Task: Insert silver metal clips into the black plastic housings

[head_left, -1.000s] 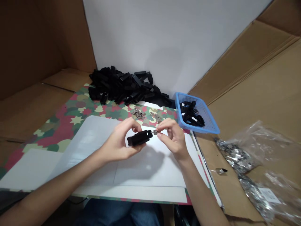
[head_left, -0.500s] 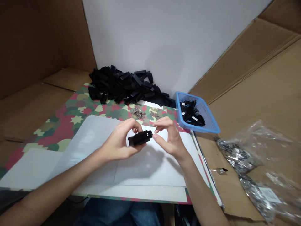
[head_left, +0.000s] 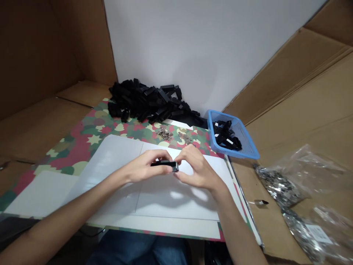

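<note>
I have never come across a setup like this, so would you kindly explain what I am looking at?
There is no machine here: a person works with two bare hands, seen by a head-worn camera looking forward and down. The left hand grips a black part; the right hand is at its end, perhaps touching it. Beneath are white sheets on a patterned table cover. Beyond lie small metallic pieces and a heap of black parts. To the right are a blue basket holding more such parts and clear bags of shiny pieces.

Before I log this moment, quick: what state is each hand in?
Left hand: closed, holding the black part.
Right hand: fingers and thumb curled at the part's end; whether it grips cannot be told.
</note>
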Motion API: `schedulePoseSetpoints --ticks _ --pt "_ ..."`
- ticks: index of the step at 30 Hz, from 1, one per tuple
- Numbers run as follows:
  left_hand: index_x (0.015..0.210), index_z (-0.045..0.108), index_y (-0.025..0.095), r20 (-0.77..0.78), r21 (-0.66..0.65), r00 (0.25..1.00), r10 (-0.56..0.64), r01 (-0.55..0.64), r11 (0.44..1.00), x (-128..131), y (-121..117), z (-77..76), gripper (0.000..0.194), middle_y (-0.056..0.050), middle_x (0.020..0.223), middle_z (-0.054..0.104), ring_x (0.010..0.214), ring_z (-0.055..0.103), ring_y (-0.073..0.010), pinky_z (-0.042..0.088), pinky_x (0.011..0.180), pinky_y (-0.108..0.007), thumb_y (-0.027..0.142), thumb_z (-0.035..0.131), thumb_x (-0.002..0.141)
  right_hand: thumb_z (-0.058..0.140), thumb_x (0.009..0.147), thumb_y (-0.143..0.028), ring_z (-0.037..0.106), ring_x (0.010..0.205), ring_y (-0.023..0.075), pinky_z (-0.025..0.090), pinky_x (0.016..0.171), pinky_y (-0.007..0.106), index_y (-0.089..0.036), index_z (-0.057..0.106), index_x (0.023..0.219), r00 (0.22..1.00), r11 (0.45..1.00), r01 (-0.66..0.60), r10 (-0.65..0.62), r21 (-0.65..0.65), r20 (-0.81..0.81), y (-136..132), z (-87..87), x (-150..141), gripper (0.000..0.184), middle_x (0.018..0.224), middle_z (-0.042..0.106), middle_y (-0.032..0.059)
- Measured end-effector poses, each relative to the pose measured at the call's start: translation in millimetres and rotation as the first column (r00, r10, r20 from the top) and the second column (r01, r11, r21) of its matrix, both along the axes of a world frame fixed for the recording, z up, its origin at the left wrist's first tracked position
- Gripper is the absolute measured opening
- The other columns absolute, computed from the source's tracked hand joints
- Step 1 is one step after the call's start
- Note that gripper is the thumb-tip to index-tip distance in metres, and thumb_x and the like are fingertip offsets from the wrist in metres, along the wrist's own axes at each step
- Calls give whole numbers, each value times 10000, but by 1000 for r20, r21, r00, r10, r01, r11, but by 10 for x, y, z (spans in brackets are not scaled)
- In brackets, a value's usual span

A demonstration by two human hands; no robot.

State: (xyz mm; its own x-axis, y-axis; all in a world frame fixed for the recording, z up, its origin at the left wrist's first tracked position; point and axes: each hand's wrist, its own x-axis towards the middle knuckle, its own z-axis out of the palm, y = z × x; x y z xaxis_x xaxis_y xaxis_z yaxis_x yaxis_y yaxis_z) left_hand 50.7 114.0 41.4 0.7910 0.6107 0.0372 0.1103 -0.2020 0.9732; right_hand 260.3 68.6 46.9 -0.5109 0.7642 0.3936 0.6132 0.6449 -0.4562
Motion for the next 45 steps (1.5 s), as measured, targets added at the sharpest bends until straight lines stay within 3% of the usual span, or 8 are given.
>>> schedulePoseSetpoints --ticks 4,7,26,36,38,40,43,45 --pt "669 589 162 48 -189 997 63 -53 981 70 -26 -33 172 12 632 543 607 463 -132 331 585 -259 305 578 763 591 776 -140 484 754 201 381 706 341 -242 513 870 1000 996 -25 26 91 -15 -26 -17 -105 159 772 575 2" --pt "657 602 151 67 -239 994 88 -69 969 92 -38 -49 172 15 609 543 571 438 -112 308 552 -243 305 608 734 582 787 -157 486 749 198 383 713 343 -243 509 851 999 995 -21 25 97 -35 -32 -24 -126 130 760 568 -1" --pt "675 625 141 130 -219 989 75 -45 975 86 -48 -80 144 -4 685 635 650 530 -117 365 627 -242 254 614 763 576 790 -150 455 724 183 368 714 333 -228 502 827 998 992 -32 39 126 -55 -38 -14 -130 114 728 527 -11" --pt "687 619 144 134 -225 989 64 -33 974 87 -47 -107 171 -6 688 606 646 510 -120 366 617 -245 288 625 779 586 786 -151 444 731 184 362 708 331 -220 503 818 998 994 -34 40 100 -57 -51 -9 -133 113 736 506 -4" --pt "676 615 146 141 -221 987 74 -41 974 89 -48 -113 180 -1 685 593 635 495 -114 354 604 -240 295 634 775 599 798 -180 454 752 191 367 733 344 -222 517 825 996 999 -31 34 44 -78 -46 -11 -119 96 753 519 1" --pt "663 607 149 152 -215 982 108 -74 974 87 -47 -107 185 14 664 567 610 468 -101 336 585 -234 296 642 769 590 834 -238 486 798 200 381 758 351 -229 540 867 986 992 -21 0 -126 -164 -32 -23 -83 61 800 544 10" --pt "662 603 157 165 -170 971 173 -145 975 71 -40 -82 174 36 620 529 586 445 -91 323 568 -226 284 638 776 552 876 -324 533 819 192 408 736 330 -237 542 943 916 887 -70 -124 -456 -381 -5 -52 -18 111 853 555 11" --pt "665 601 161 163 -112 966 200 -183 977 59 -36 -70 166 40 612 530 585 450 -91 329 567 -225 271 628 787 570 864 -345 537 799 181 408 722 315 -230 545 929 874 816 -108 -193 -567 -445 6 -63 1 135 850 554 7"
